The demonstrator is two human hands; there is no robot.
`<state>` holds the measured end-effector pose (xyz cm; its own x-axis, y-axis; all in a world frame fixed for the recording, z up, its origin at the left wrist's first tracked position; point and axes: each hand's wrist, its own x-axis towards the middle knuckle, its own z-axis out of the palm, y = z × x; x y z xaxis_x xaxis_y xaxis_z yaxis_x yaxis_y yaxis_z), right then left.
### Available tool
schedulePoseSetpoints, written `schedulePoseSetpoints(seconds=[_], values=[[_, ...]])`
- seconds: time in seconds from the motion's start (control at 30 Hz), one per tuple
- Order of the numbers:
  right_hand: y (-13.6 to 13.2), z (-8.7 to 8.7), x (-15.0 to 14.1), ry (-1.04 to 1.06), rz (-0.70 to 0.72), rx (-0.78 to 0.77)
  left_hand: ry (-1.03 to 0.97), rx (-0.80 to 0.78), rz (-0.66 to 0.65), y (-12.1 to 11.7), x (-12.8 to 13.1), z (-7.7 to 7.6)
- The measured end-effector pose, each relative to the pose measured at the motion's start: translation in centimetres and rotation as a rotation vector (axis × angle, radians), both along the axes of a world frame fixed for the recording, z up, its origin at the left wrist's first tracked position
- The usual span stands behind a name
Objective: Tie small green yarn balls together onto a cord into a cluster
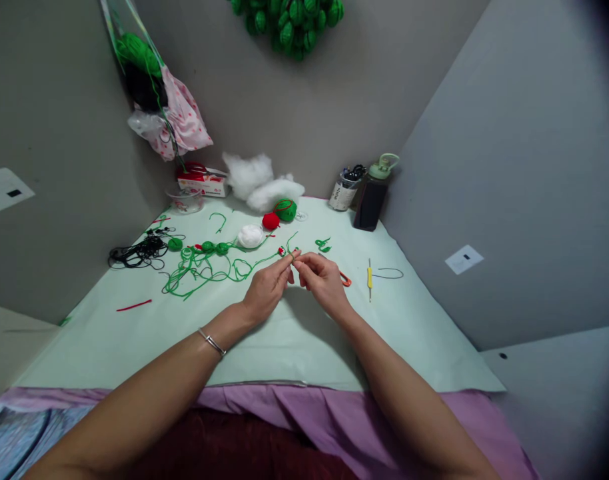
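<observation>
My left hand [268,285] and my right hand [322,279] meet over the middle of the table, fingertips pinched together. Between them is green yarn [292,257], mostly hidden by the fingers; a loose end sticks up behind. Just beyond the left fingertips lies a small red, white and green crocheted piece [281,251]. A long tangle of green yarn [194,275] spreads to the left, with small green crocheted balls [215,248] along it. Partly behind my right hand is an orange-handled tool [345,279]. Farther right lies a yellow-handled crochet hook [369,279].
Balls of white [250,236], red [270,221] and green yarn [286,211] sit before white stuffing [274,193]. Black cord [139,252] lies at left. A dark bottle [372,200] and a pen cup [343,193] stand at the back right. Walls enclose the table.
</observation>
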<state>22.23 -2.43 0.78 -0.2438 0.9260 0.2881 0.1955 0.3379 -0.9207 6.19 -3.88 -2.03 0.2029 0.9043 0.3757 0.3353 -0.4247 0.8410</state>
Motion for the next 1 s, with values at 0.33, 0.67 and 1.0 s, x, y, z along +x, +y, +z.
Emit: schedulePoseSetpoints(seconds=[0.33, 0.67, 1.0], values=[[-0.05, 0.29, 0.06, -0.034, 0.009, -0.002, 0.030, 0.020, 0.011, 0.03, -0.09, -0.10], [0.09, 0.30, -0.04, -0.079, 0.029, 0.013, 0.057, 0.021, 0.025, 0.07, -0.05, -0.06], [-0.42, -0.28, -0.17, -0.226, -0.120, 0.219, 0.088, 0.017, 0.043, -0.14, 0.03, 0.46]])
